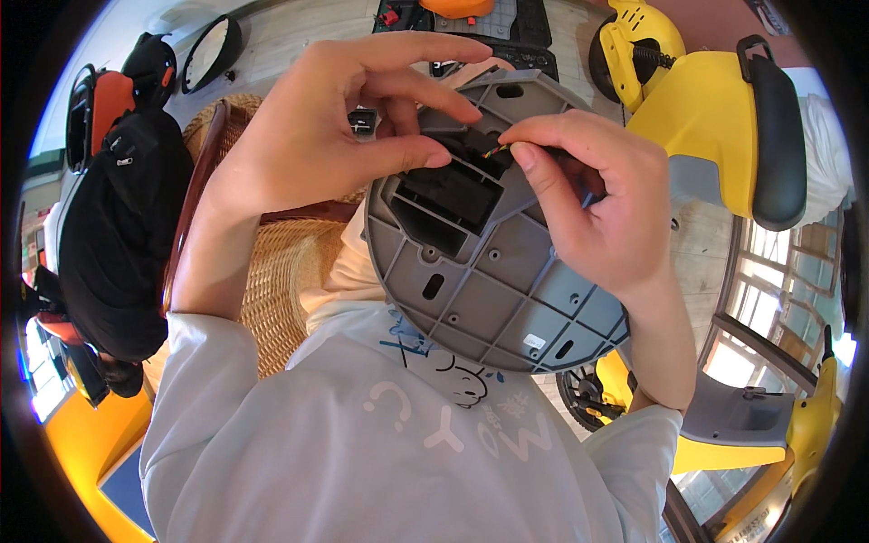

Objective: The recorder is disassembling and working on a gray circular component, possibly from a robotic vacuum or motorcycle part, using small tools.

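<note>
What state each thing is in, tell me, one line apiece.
Left hand, thumb and forefinger parted
Right hand, thumb and forefinger pinched together
Wires, held in that pinch
Panel, ribbed side showing
Compartment, uncovered
Case, seemingly open, cut off by the picture's edge

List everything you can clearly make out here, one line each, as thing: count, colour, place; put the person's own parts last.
Panel: 1, grey, centre
Wires: count unclear, multicoloured, in right fingertips
Chair: 1, tan wicker, left of panel
Disc: 1, pale, black-rimmed, upper left
Cloth item: 1, black, left
Case: 1, black and grey, top
Vehicle parts: several, mainly yellow, right side
Floor: 1, pale, behind
Shirt: 1, white, bottom
Left hand: 1, bare, upper left of panel
Right hand: 1, bare, panel's right
</note>
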Tool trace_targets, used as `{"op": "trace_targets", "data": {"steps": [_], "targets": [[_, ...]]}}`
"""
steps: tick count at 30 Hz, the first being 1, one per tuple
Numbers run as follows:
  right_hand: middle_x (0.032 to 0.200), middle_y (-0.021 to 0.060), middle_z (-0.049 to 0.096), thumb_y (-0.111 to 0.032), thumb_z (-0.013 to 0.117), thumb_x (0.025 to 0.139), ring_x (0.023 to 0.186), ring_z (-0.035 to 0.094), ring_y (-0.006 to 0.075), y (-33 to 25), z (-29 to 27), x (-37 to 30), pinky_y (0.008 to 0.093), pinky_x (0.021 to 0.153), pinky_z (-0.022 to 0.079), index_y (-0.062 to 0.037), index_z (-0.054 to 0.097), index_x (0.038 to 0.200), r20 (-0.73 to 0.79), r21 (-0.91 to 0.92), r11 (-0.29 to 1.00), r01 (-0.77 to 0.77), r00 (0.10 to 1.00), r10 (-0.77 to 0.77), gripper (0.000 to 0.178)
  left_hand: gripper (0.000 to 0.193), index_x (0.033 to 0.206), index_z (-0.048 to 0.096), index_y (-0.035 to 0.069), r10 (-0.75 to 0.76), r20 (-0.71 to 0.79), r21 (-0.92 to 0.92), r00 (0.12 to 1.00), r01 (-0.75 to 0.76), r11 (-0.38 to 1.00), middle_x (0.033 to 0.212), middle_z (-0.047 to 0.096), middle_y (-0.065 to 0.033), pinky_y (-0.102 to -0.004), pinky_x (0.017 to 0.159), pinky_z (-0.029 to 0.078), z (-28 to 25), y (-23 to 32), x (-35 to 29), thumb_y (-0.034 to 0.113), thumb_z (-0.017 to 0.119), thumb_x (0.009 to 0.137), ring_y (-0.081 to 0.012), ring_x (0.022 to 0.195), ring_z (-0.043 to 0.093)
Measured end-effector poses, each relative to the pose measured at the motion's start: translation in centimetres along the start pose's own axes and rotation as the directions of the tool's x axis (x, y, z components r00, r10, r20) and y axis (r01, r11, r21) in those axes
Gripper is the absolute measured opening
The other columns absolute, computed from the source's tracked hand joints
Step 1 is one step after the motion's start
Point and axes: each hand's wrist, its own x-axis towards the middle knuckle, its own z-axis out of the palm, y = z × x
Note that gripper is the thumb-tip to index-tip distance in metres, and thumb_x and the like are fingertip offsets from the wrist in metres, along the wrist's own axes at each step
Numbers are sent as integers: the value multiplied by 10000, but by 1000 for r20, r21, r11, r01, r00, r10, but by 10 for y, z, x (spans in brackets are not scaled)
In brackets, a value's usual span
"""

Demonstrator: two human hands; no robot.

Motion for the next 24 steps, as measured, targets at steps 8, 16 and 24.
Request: {"op": "trace_targets", "data": {"steps": [8,16,24], "targets": [[738,75,683,-9,703,863,509,554,166,1,2,2,268,493,418,-28,722,901,-6,16,1000,-26,1000,26,46,501,1231,708,-3,44,-44,-2,998,-44,999,1001,755,-80,-214,701,481,-4,-8,-8,-78,807,746,-62,711,578],[755,93,698,11,706,860,555,619,173,3,5,3,260,528,467,-15,724,910,-15,46,999,-18,1000,19,59,189,808,787,-7,180,-74,123,981,-171,978,740,682,-72,-243,599,439,-5,-4,-13,-75,882,659,-115,655,626],[782,98,706,11,711,864,577,634,176,5,6,2,257,541,483,-12,725,917,-16,45,999,-11,1000,12,60,162,801,772,-12,177,-72,86,982,-171,982,745,682,-75,-239,589,425,-5,-8,-16,-97,852,690,-110,652,618]]}}
